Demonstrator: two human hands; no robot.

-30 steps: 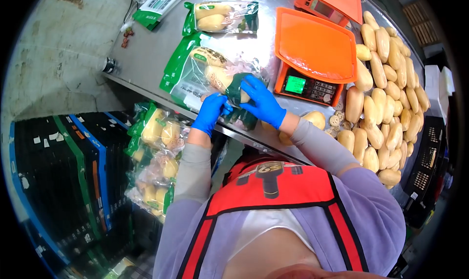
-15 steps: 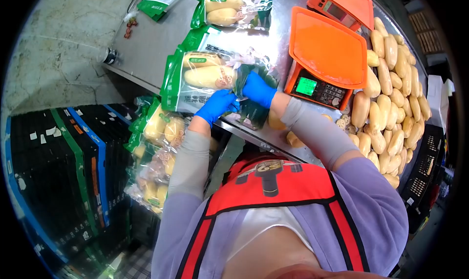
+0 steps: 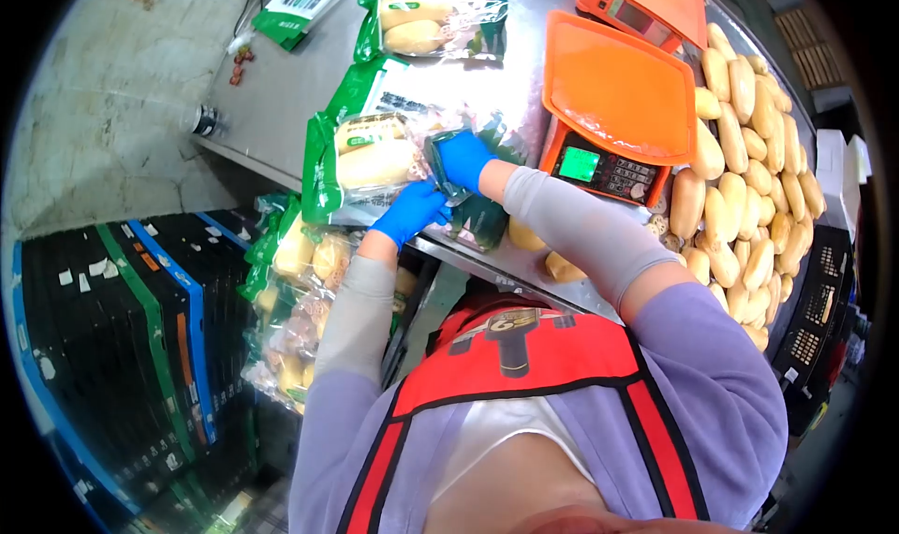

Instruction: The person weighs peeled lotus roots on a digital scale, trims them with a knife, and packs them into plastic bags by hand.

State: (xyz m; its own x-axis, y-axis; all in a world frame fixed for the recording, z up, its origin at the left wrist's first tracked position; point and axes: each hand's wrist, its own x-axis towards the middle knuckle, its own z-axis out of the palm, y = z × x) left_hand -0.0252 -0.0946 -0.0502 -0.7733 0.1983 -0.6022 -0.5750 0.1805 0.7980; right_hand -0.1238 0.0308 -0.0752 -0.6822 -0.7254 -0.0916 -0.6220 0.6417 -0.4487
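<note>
Blue gloves cover both hands. A clear and green bag (image 3: 375,164) with pale lotus root pieces lies at the table's front edge. My left hand (image 3: 412,211) has its fingers closed on the bag's lower edge. At the bag's open dark-green end, my right hand (image 3: 464,162) is closed on the bag film, its fingertips partly hidden. Beneath and behind it lie more green and white bags (image 3: 389,89). Another filled bag (image 3: 431,29) rests farther back on the metal table (image 3: 272,113).
An orange scale (image 3: 613,94) with a lit green display stands right of the bags, a second scale (image 3: 646,10) behind it. Many lotus roots (image 3: 740,197) are piled at the right. Filled bags (image 3: 295,300) sit below the table's left edge, beside stacked black crates (image 3: 103,347).
The roots now lie deeper inside the bag, toward its green left end. My right hand has moved left onto the bag's open end, and its fingers have closed in.
</note>
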